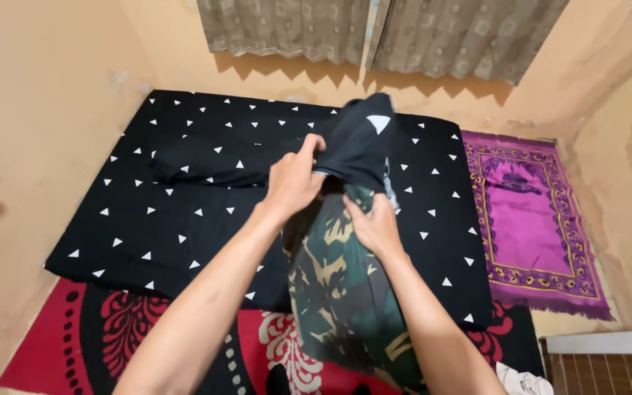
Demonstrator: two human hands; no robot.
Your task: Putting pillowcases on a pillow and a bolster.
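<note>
The left hand (pixel 294 179) pinches the open edge of one black fabric pillowcase with white triangles (pixel 360 143), fingers clenched on the cloth. The right hand (pixel 376 225) grips one long pillow in green, tan and black camouflage cloth (pixel 338 292), whose top end sits inside the pillowcase; both are held above the one mattress covered in a black sheet with white triangles (pixel 184 219). On that mattress, left of the hands, lies one bolster in matching black cover (pixel 206 161). Under the mattress's near edge shows one red, black and white patterned mat (pixel 111 336). Right of the mattress lies one purple prayer rug (pixel 532 219). Beyond the mattress hang two grey-brown patterned curtains (pixel 374 29).
</note>
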